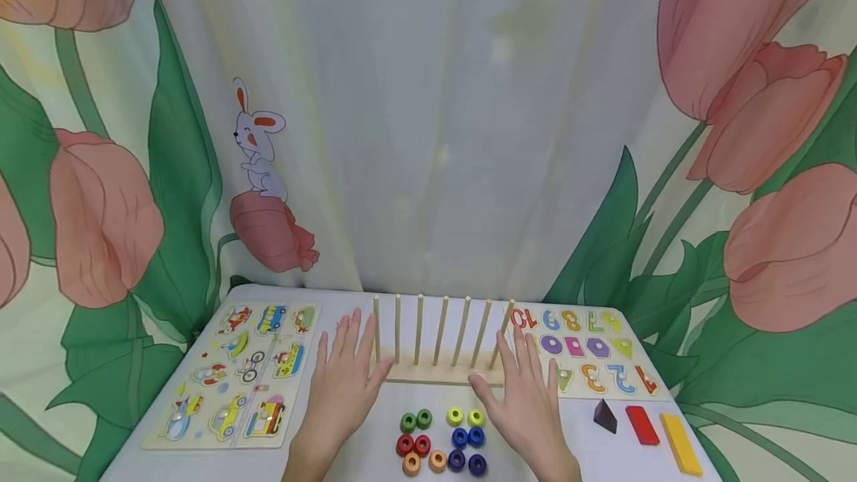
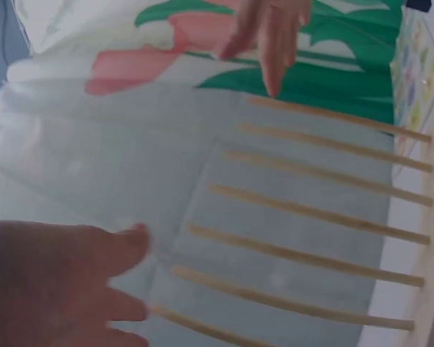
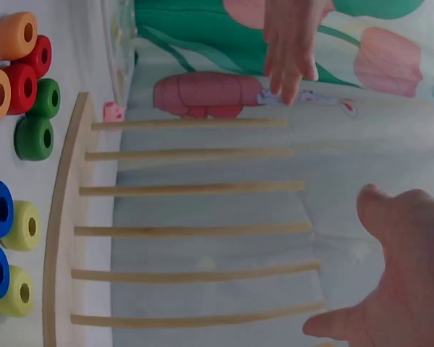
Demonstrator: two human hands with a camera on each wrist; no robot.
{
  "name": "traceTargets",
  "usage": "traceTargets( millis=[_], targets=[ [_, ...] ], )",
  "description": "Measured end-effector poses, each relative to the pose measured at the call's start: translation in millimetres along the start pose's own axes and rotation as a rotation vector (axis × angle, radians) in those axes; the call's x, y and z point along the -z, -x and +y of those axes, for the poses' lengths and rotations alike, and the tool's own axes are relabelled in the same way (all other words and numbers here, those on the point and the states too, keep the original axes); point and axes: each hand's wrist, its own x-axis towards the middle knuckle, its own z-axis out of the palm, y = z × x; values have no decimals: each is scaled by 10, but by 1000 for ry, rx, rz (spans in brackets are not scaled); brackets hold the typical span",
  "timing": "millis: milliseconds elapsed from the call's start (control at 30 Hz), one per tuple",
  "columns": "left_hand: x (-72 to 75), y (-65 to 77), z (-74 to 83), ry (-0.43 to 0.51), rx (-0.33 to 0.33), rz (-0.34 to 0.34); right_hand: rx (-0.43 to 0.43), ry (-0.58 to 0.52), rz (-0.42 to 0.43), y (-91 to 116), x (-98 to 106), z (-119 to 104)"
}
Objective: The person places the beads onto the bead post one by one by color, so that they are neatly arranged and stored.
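Observation:
My left hand (image 1: pixel 343 381) is held up with straight, spread fingers near the left end of a wooden peg rack (image 1: pixel 428 373). At its right end, my right hand (image 1: pixel 527 411) is likewise spread, holding nothing. Several upright pegs stand bare on the rack's base. Between the hands and in front of the rack lie small beads with holes: green beads (image 1: pixel 425 427), red beads (image 1: pixel 405 453), orange beads (image 1: pixel 411 471), yellow beads (image 1: pixel 454 423) and blue beads (image 1: pixel 476 444), some of them darker. In the right wrist view, both hands are apart from the beads (image 3: pixel 13 45).
A vehicle puzzle board (image 1: pixel 228 381) lies at the left, and a number and shape puzzle board (image 1: pixel 605 363) at the right. Near the right edge are a dark triangular block (image 1: pixel 605 416), a red block (image 1: pixel 643 425) and a yellow block (image 1: pixel 681 445). A tulip-printed curtain (image 1: pixel 455 132) hangs behind.

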Motion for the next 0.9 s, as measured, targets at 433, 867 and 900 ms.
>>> traceTargets(
  millis=[433,867,900],
  targets=[
    [-737,-208,-681,371,328,-28,-141,-567,-293,42,-545,604],
    [-1164,46,-836,419,307,-231,-68,-501,-381,293,-738,707],
    [-1174,51,-832,416,306,-232,-85,-492,-360,287,-722,685]
  ],
)
